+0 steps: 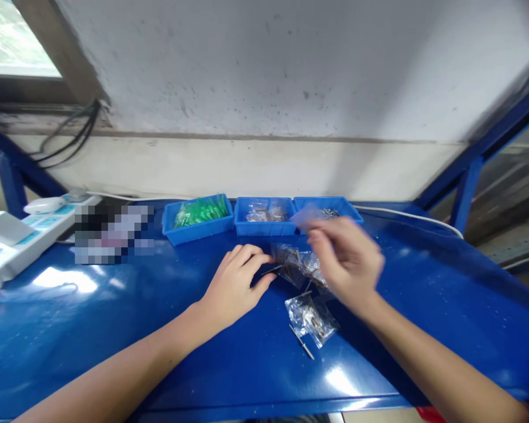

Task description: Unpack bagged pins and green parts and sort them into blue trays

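My right hand [350, 264] is raised and blurred by motion, its thumb and fingers pinching a clear plastic bag [307, 216] in front of the right-hand blue bin. On the tabletop rests my left hand [238, 282], fingers curved, thumb and forefinger apart. A thin metal pin, like a blind rivet [271, 271], lies between those fingertips, beside a clear bag of small metal parts [287, 258]. Nearer me is another filled bag [312, 320], with a loose rivet [302, 342] just below it. My right hand partly hides a further bag [311, 264].
Three blue bins stand along the wall: the left bin [198, 232] holds green packets, the middle bin [264, 228] clear bags, the right bin [350, 208] loose metal pins. A white power strip [35, 238] and a pixelated patch [110, 235] are at left. A white cable [423, 218] runs right.
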### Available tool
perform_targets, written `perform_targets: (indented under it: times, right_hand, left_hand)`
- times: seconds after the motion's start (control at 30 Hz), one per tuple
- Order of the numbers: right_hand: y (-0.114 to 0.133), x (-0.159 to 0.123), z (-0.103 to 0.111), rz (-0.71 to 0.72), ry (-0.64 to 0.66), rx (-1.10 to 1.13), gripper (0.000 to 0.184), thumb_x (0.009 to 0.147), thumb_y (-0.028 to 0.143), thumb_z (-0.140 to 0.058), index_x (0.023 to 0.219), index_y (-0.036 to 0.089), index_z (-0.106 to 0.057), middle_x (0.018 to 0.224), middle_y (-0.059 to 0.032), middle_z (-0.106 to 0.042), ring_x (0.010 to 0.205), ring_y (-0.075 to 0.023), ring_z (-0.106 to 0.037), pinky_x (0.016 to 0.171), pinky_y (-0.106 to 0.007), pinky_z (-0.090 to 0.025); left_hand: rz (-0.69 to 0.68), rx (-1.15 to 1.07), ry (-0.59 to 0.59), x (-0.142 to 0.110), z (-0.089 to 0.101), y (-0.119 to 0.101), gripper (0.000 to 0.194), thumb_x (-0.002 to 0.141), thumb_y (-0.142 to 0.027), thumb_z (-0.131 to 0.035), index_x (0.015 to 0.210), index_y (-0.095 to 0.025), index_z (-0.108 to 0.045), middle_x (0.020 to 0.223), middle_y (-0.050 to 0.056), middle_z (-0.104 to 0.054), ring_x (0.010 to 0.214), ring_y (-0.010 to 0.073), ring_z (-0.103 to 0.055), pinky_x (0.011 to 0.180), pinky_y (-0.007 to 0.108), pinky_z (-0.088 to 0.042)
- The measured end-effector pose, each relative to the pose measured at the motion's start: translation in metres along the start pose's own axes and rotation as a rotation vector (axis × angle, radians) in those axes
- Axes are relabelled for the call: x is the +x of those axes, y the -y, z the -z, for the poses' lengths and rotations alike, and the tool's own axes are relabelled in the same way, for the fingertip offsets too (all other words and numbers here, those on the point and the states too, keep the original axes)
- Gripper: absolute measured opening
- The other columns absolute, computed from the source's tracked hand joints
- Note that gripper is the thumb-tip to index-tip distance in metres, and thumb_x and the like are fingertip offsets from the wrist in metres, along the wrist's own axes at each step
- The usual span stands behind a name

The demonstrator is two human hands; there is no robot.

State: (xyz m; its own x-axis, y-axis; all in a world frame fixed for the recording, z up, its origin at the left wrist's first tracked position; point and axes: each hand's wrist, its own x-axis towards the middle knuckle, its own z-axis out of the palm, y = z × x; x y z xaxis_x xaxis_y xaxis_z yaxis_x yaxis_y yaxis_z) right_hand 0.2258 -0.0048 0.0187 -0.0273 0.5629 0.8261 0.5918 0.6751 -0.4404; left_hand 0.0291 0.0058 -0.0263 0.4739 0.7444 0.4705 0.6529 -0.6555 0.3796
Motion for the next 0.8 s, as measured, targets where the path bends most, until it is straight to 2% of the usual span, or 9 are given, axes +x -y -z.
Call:
perform_targets:
  times: [0.07,0.13,0.17,0.27,0.33,0.47,0.57,0.67,0.8]
  right_hand:
    - [0.0,0.015,0.014,0.214,-0.287,-0.161,0.028,0.078,0.01,-0.061,0.101,0.024,-0.067,0.078,-0.0032,-0.064,0.068,-0.017,-0.059,0.062,-0.032,-0.047]
    - [-0.005,0.028,0.02,0.265,-0.443,-0.311,0.032,0.081,0.011,-0.058,0.109,0.022,-0.066,0.086,-0.0058,-0.062,0.074,-0.0191,-0.059,0.068,-0.034,-0.047]
    - [-0.01,0.031,0.017,0.266,-0.369,-0.373,0.033,0.082,0.012,-0.057,0.113,0.021,-0.065,0.09,-0.0077,-0.062,0.079,-0.0203,-0.059,0.07,-0.034,-0.047]
    - [-0.025,0.025,-0.001,0.207,0.115,-0.434,0.033,0.085,0.023,-0.054,0.116,0.013,-0.06,0.093,-0.0131,-0.061,0.086,-0.0253,-0.056,0.074,-0.041,-0.048]
    - [-0.031,0.012,-0.014,0.132,0.322,-0.384,0.033,0.086,0.026,-0.052,0.114,0.011,-0.06,0.091,-0.0129,-0.062,0.087,-0.0257,-0.055,0.078,-0.044,-0.046]
    - [-0.025,-0.01,-0.025,0.042,0.658,-0.215,0.027,0.087,0.027,-0.052,0.106,0.013,-0.063,0.083,-0.0081,-0.064,0.079,-0.0209,-0.055,0.078,-0.039,-0.046]
    - [-0.02,-0.014,-0.025,0.077,0.726,-0.137,0.023,0.085,0.025,-0.055,0.104,0.014,-0.063,0.087,-0.0078,-0.063,0.083,-0.0202,-0.054,0.077,-0.037,-0.045]
    - [-0.02,-0.014,-0.027,0.095,0.693,-0.058,0.018,0.086,0.018,-0.051,0.101,0.015,-0.062,0.087,-0.0076,-0.063,0.083,-0.0184,-0.054,0.075,-0.034,-0.046]
    - [-0.02,-0.016,-0.03,0.102,0.633,0.025,0.016,0.089,0.015,-0.046,0.092,0.015,-0.061,0.082,-0.0067,-0.063,0.077,-0.0164,-0.053,0.07,-0.031,-0.045]
  left_hand:
    - [0.029,0.069,0.074,0.001,-0.001,0.003,0.02,0.085,-0.03,-0.058,0.102,-0.02,-0.062,0.099,0.007,-0.061,0.09,0.0237,-0.053,0.077,0.039,-0.04]
    - [0.027,0.102,0.111,0.002,-0.002,0.006,0.019,0.084,-0.031,-0.059,0.099,-0.021,-0.063,0.097,0.006,-0.062,0.091,0.024,-0.051,0.075,0.038,-0.037]
    - [0.028,0.103,0.119,0.002,-0.002,0.007,0.016,0.084,-0.03,-0.059,0.096,-0.021,-0.064,0.095,0.005,-0.062,0.091,0.0237,-0.051,0.075,0.038,-0.036]
    - [0.064,0.093,0.137,0.001,-0.003,0.009,0.009,0.085,-0.023,-0.057,0.086,-0.021,-0.065,0.091,0.004,-0.061,0.089,0.0222,-0.05,0.076,0.037,-0.033]
    - [0.091,0.092,0.148,0.001,-0.003,0.01,0.011,0.085,-0.02,-0.055,0.082,-0.021,-0.065,0.09,0.003,-0.061,0.087,0.0216,-0.049,0.075,0.036,-0.033]
    - [0.137,0.088,0.159,0.002,-0.003,0.016,0.013,0.088,-0.02,-0.051,0.082,-0.02,-0.063,0.09,0.003,-0.061,0.086,0.0217,-0.049,0.074,0.036,-0.034]
    - [0.174,-0.025,0.121,0.002,-0.002,0.02,0.014,0.089,-0.019,-0.047,0.084,-0.019,-0.059,0.087,0.003,-0.062,0.083,0.0205,-0.05,0.074,0.035,-0.037]
    - [0.167,-0.172,0.084,0.003,0.0,0.02,0.015,0.09,-0.018,-0.043,0.086,-0.02,-0.057,0.081,0.002,-0.061,0.08,0.0185,-0.051,0.073,0.032,-0.04]
    - [0.16,-0.224,0.052,0.002,0.004,0.017,0.016,0.091,-0.019,-0.041,0.088,-0.021,-0.057,0.082,0.001,-0.06,0.079,0.017,-0.053,0.073,0.03,-0.042]
